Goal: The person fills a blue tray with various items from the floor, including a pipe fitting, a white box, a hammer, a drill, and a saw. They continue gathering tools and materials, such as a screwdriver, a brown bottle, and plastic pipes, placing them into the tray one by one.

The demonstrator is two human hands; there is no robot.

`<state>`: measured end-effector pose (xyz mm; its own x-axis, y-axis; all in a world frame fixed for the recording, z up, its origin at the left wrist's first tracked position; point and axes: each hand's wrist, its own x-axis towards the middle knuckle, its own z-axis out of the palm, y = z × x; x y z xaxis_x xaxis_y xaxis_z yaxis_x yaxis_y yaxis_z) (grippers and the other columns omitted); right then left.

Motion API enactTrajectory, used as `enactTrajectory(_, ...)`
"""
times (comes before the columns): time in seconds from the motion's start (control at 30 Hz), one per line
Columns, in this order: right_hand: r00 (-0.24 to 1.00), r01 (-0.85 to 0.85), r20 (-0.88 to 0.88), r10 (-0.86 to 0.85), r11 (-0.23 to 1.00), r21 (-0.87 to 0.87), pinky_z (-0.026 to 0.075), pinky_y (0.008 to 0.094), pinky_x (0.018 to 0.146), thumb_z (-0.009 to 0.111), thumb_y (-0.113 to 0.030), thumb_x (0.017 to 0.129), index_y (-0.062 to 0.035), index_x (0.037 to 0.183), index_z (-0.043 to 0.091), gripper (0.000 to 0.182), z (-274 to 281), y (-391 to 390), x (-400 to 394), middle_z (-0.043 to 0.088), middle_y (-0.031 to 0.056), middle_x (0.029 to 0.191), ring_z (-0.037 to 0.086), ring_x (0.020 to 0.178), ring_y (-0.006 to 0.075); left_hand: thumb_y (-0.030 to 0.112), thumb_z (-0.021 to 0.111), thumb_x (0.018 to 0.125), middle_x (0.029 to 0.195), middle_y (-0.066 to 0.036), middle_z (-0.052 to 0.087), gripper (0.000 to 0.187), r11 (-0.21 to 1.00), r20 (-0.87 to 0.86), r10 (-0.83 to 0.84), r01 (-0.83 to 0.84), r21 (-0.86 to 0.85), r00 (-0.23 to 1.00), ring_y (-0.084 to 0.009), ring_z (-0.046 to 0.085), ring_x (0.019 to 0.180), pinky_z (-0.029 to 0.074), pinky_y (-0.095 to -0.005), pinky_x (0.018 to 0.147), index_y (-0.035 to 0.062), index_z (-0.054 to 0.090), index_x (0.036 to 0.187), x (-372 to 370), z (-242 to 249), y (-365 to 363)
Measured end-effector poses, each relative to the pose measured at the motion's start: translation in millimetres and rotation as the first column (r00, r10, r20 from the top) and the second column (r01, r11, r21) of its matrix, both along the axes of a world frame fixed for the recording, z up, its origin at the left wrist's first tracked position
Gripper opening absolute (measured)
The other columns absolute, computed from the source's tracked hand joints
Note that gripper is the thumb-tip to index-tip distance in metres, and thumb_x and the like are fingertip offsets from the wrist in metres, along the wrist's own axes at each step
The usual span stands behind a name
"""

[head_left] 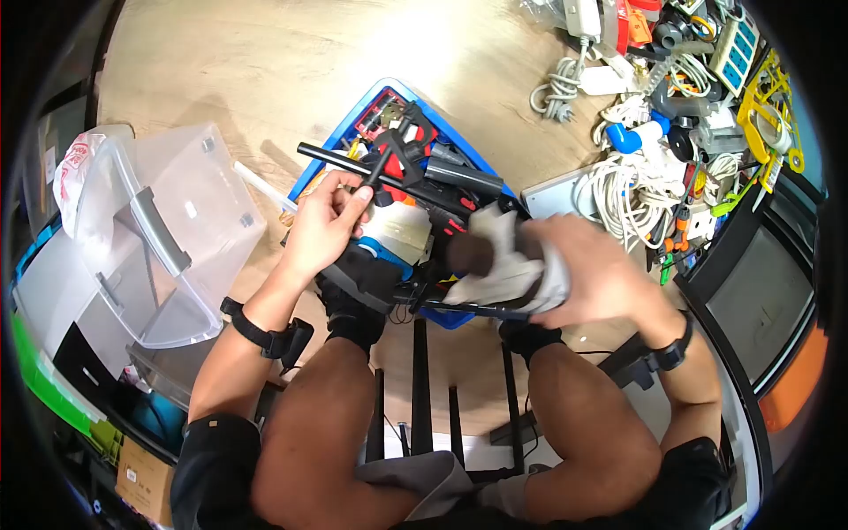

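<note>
My left hand (329, 223) is closed, thumb and fingers pinching a black bar clamp (340, 159). Its long bar slants over a blue bin (488, 163), with red and black parts beside it. My right hand (594, 274) is wrapped around a white and dark brown bundle (512, 265), smeared by motion, so its exact kind cannot be made out. The bundle is over the bin's near right side. Inside the bin are a black tube (464, 176), a cream-coloured piece (402, 231) and other tools, partly hidden by my hands.
Left of the bin lies a clear plastic box (199, 203) on its side. Coiled white cables (632, 199), a blue pipe elbow (621, 137), a power strip (735, 55) and yellow tools (761, 115) crowd the right. My knees are below the bin.
</note>
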<state>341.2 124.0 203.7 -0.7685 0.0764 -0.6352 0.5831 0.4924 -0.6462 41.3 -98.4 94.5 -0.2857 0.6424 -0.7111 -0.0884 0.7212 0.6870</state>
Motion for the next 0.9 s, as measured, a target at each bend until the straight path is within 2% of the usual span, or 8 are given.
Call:
enactTrajectory(0.3, 0.996, 0.081, -0.041, -0.078, 0.993, 0.083, 0.061, 0.0484, 0.079, 0.079, -0.043, 0.087, 0.0077, 0.145, 0.042, 0.085, -46, -88, -24, 0.053, 0.0231, 0.126, 0.064, 0.112, 0.0404, 0.012, 0.063, 0.107, 0.112, -0.006, 0.071, 0.039, 0.985, 0.344, -0.113, 0.059, 0.164, 0.932, -0.0129, 0.064, 0.098, 0.052, -0.0305, 0.093, 0.0, 0.053, 0.142, -10, 1, -21)
enactTrajectory(0.37, 0.998, -0.015, -0.06, 0.018, 0.999, 0.048, 0.06, 0.0492, 0.081, 0.075, -0.038, 0.091, 0.0048, 0.145, 0.044, 0.076, -47, -76, -19, 0.055, 0.0212, 0.126, 0.065, 0.112, 0.0396, 0.009, 0.064, 0.106, 0.109, -0.005, 0.071, 0.037, 0.984, 0.218, -0.175, 0.161, 0.082, 0.96, -0.012, 0.064, 0.097, 0.052, -0.0295, 0.094, -0.0006, 0.055, 0.14, -7, -5, -23)
enactTrajectory(0.43, 0.989, 0.137, -0.041, -0.14, 0.988, -0.066, 0.057, 0.0484, 0.089, 0.071, -0.032, 0.095, -0.0024, 0.139, 0.055, 0.055, -44, -49, -12, 0.063, 0.0198, 0.119, 0.066, 0.113, 0.0382, 0.006, 0.07, 0.102, 0.093, 0.003, 0.064, 0.029, 0.992, 0.129, -0.088, 0.076, 0.098, 0.988, -0.0042, 0.055, 0.078, 0.046, -0.0223, 0.073, 0.0001, 0.063, 0.129, 1, -13, -27)
enactTrajectory(0.5, 0.932, 0.357, 0.042, -0.359, 0.932, 0.062, 0.056, 0.0488, 0.09, 0.07, -0.028, 0.095, -0.0014, 0.131, 0.059, 0.046, -41, -19, 5, 0.066, 0.0211, 0.116, 0.066, 0.111, 0.0399, 0.006, 0.069, 0.101, 0.092, 0.002, 0.066, 0.026, 0.996, 0.098, -0.054, 0.047, 0.071, 0.994, -0.0052, 0.06, 0.079, 0.049, -0.0233, 0.073, -0.0004, 0.063, 0.126, 2, -11, -25)
enactTrajectory(0.6, 0.838, 0.532, -0.19, -0.512, 0.689, 0.492, 0.053, 0.0493, 0.096, 0.07, -0.021, 0.094, -0.0008, 0.127, 0.06, 0.04, -78, 39, 63, 0.065, 0.0239, 0.12, 0.064, 0.113, 0.0436, 0.005, 0.069, 0.1, 0.095, -0.003, 0.07, 0.022, 0.985, -0.104, -0.098, 0.111, 0.133, 0.99, -0.0093, 0.065, 0.083, 0.053, -0.026, 0.076, -0.0015, 0.065, 0.12, 7, 1, -19)
enactTrajectory(0.7, 0.929, 0.362, -0.239, -0.283, 0.552, 0.751, 0.045, 0.0499, 0.11, 0.071, -0.019, 0.09, -0.0055, 0.14, 0.056, 0.054, -105, 102, 113, 0.056, 0.0209, 0.141, 0.054, 0.13, 0.0421, 0.005, 0.07, 0.097, 0.102, -0.007, 0.071, 0.024, 0.974, -0.171, -0.122, 0.15, 0.168, 0.978, -0.0129, 0.066, 0.089, 0.053, -0.0282, 0.078, -0.0009, 0.065, 0.119, 8, 4, -21)
enactTrajectory(0.77, 0.974, 0.217, -0.202, -0.097, 0.641, 0.736, 0.043, 0.0506, 0.114, 0.069, -0.015, 0.086, -0.0074, 0.144, 0.055, 0.06, -124, 133, 139, 0.053, 0.0184, 0.148, 0.052, 0.135, 0.0409, 0.006, 0.071, 0.095, 0.106, -0.009, 0.071, 0.025, 0.969, -0.187, -0.14, 0.174, 0.176, 0.972, -0.0152, 0.067, 0.093, 0.053, -0.0296, 0.08, -0.0004, 0.065, 0.119, 9, 7, -17)
enactTrajectory(0.9, 0.962, 0.248, -0.091, -0.259, 0.679, 0.691, 0.045, 0.0519, 0.11, 0.068, -0.02, 0.078, -0.0155, 0.145, 0.057, 0.068, -140, 168, 168, 0.051, 0.0185, 0.152, 0.055, 0.128, 0.045, 0.01, 0.072, 0.091, 0.124, -0.012, 0.067, 0.03, 0.907, -0.289, -0.274, 0.346, 0.241, 0.917, -0.0242, 0.065, 0.109, 0.053, -0.0344, 0.085, 0.0017, 0.064, 0.119, 7, 19, -8)
